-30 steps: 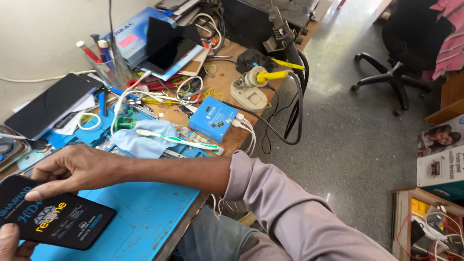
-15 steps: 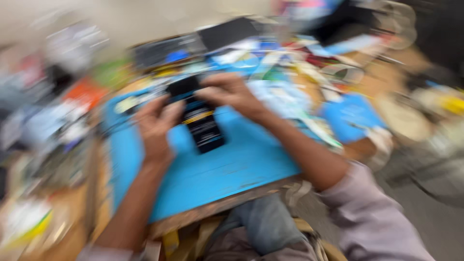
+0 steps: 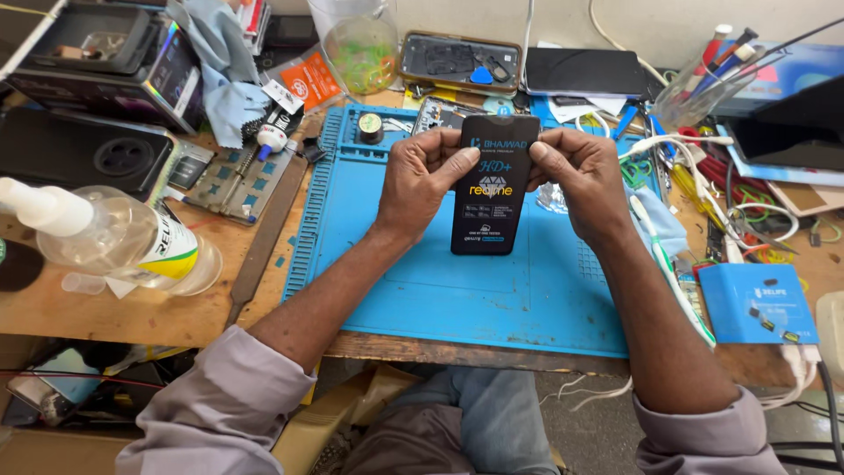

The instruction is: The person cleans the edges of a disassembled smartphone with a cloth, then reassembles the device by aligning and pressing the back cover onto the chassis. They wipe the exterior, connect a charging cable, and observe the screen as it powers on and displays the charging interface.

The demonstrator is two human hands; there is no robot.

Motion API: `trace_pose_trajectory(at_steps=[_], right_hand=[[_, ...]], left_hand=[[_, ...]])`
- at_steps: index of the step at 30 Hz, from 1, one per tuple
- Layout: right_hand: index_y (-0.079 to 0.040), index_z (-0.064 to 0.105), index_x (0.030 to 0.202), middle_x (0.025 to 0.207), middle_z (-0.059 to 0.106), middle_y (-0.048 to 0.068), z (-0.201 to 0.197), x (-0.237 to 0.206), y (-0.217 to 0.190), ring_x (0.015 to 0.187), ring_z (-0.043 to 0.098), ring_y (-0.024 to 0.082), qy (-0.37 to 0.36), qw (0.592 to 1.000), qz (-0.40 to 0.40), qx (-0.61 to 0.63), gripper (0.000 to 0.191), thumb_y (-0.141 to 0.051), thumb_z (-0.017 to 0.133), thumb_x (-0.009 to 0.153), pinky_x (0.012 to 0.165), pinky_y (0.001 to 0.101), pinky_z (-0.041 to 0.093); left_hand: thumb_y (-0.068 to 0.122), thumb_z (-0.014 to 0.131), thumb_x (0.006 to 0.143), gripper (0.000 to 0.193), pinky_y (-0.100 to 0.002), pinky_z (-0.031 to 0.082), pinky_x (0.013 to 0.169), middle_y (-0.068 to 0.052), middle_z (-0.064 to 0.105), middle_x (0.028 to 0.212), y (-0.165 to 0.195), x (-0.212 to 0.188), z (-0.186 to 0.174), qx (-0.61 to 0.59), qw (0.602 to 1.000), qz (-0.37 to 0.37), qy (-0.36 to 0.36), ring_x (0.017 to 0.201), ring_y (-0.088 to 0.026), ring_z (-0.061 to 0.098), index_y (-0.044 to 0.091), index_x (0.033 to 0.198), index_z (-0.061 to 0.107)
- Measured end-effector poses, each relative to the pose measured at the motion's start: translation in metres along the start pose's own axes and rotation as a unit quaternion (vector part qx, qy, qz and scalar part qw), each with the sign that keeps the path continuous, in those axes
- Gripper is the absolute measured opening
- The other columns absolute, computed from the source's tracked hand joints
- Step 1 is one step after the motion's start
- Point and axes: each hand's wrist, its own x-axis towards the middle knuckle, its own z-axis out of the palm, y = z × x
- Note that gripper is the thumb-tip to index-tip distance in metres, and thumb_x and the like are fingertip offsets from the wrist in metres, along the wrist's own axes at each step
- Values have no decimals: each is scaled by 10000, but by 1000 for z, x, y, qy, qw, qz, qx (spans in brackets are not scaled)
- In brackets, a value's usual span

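At the centre of the frame, both hands hold a black phone screen panel (image 3: 494,185) upright on its long axis above the blue work mat (image 3: 457,290). Left hand (image 3: 426,176) grips the panel's left edge, its fingers (image 3: 457,165) clamped on it with the thumb pressed across the printed face. Right hand (image 3: 582,171) holds the right edge near the top, fingers closed on the panel. Whether the panel's lower end touches the mat cannot be told. Left of the mat on the wooden bench (image 3: 114,308) a clear plastic bottle (image 3: 132,251) with a white nozzle lies on its side. At the lower right of the frame a small blue box (image 3: 758,303) sits on the bench, and a white-handled brush (image 3: 673,273) lies just beside the right forearm. Along the top, behind the mat, lie an opened phone body (image 3: 459,62) and a dark phone (image 3: 586,72).
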Motion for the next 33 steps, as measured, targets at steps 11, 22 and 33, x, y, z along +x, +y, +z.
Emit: trace_pose_trajectory(at_steps=[11, 22, 33], right_hand=[[30, 685, 1141, 954, 749, 106, -7, -1, -6, 832, 731, 144, 69, 995, -57, -50, 195, -153, 656, 1082, 751, 255, 578], [26, 643, 1203, 1094, 730, 135, 6, -58, -154, 901, 722, 167, 161, 880, -433, -109, 157, -108, 664, 1124, 807, 284, 602], [11, 639, 1219, 1134, 718, 115, 64, -115, -208, 939, 702, 164, 76, 836, -517, -167, 165, -115, 639, 1112, 817, 281, 573]], left_hand=[[96, 706, 967, 183, -255, 652, 746, -83, 771, 924, -2, 3, -3, 28, 1000, -12, 1, 819, -94, 732, -44, 1083, 720], [76, 699, 968, 160, -266, 614, 730, -72, 757, 915, -3, 8, -2, 9, 1000, -14, 5, 800, -90, 700, -35, 1081, 723], [75, 687, 969, 162, -278, 633, 715, -77, 764, 928, -11, 9, -7, -6, 1000, -26, 11, 794, -101, 716, -33, 1086, 714]])
